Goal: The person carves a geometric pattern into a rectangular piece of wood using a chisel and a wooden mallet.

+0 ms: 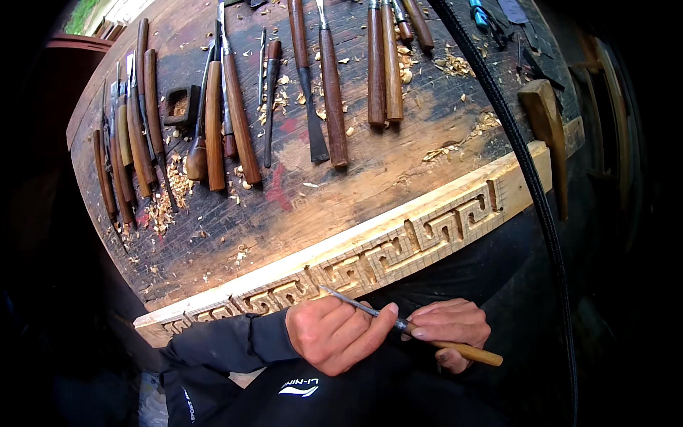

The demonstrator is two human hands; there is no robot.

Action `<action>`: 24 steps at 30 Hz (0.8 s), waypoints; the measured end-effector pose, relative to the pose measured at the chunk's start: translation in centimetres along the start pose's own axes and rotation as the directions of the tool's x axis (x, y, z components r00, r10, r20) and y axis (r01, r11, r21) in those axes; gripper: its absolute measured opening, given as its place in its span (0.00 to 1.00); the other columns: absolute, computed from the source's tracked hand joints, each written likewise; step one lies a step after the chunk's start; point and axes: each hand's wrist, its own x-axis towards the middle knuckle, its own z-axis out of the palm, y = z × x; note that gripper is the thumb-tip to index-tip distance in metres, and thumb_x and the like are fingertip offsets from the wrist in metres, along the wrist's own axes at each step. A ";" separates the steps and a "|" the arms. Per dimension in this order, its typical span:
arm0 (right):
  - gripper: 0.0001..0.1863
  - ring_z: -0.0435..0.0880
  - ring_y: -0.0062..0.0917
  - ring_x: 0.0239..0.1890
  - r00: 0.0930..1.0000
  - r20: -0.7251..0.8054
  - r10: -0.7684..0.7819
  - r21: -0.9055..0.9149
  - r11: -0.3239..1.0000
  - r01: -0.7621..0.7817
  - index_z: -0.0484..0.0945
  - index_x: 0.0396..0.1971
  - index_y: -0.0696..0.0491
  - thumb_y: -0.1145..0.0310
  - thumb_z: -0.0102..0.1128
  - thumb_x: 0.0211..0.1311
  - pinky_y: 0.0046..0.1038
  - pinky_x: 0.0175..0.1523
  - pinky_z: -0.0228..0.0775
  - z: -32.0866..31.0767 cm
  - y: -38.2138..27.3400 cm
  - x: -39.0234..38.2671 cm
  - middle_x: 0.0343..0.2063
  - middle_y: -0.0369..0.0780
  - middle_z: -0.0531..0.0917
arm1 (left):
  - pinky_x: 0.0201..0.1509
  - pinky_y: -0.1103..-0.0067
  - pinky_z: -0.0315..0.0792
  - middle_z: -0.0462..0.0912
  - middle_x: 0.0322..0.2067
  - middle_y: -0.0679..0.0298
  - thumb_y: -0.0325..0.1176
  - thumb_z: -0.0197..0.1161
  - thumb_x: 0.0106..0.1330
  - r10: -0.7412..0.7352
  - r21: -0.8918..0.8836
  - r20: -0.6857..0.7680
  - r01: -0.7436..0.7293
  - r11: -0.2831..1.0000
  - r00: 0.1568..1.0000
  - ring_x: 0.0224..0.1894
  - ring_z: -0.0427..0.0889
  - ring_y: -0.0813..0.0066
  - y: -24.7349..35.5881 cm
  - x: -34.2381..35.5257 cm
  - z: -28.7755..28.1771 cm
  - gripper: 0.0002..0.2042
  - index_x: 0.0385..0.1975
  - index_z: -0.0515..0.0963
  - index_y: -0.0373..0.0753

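A pale wooden board (427, 206) with a carved, pencil-gridded key pattern lies along the bench's near edge. Both my hands are closed on one wood-handled chisel (466, 349). Its narrow metal blade points up and left, the tip at the carved face near the board's middle. My left hand (338, 333) grips the blade part, its knuckles close to the board's lower edge. Around the ferrule and front of the handle is my right hand (449, 329), with the handle's end sticking out below it to the right.
Many carving chisels and gouges (213, 128) lie across the worn workbench (284, 213), among wood shavings (455, 65). A wooden mallet-like piece (548, 128) stands by the board's right end. A black braided cable (509, 121) hangs across the right side, in front of the board.
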 end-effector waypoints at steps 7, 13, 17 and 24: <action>0.25 0.98 0.48 0.40 0.995 0.096 -0.034 -0.152 0.987 0.048 0.83 0.61 0.71 0.68 0.75 0.74 0.45 0.49 0.94 -0.2 -3.1 0.1 0.41 0.56 0.93 | 0.24 0.81 0.62 0.71 0.21 0.71 0.24 0.72 0.57 0.067 0.116 -0.025 -0.064 0.991 0.997 0.21 0.73 0.82 0.6 0.5 0.1 0.19 0.50 0.90 0.29; 0.32 0.96 0.43 0.35 0.899 0.178 -0.400 -0.586 0.691 0.423 0.87 0.45 0.68 0.45 0.72 0.79 0.41 0.44 0.94 0.5 -6.9 1.8 0.37 0.53 0.93 | 0.24 0.79 0.60 0.72 0.23 0.71 0.28 0.73 0.60 0.092 0.165 -0.051 -0.082 0.983 0.994 0.21 0.72 0.80 2.2 1.6 -0.4 0.20 0.53 0.89 0.29; 0.36 0.94 0.44 0.32 0.855 0.098 -0.510 -0.134 0.844 0.519 0.82 0.31 0.62 0.38 0.63 0.82 0.43 0.41 0.94 2.7 -6.5 3.9 0.35 0.56 0.93 | 0.23 0.78 0.62 0.74 0.24 0.70 0.31 0.71 0.59 0.116 0.005 -0.056 -0.116 0.993 0.992 0.21 0.73 0.80 1.6 1.5 0.8 0.23 0.56 0.89 0.29; 0.34 0.78 0.23 0.11 0.849 0.047 -0.527 0.076 0.849 0.523 0.71 0.21 0.50 0.42 0.63 0.87 0.22 0.18 0.64 5.3 -5.6 8.3 0.18 0.42 0.87 | 0.28 0.75 0.76 0.79 0.26 0.67 0.27 0.68 0.58 0.002 -0.192 -0.220 -0.046 0.980 0.975 0.25 0.82 0.74 -0.5 0.7 2.0 0.28 0.62 0.86 0.24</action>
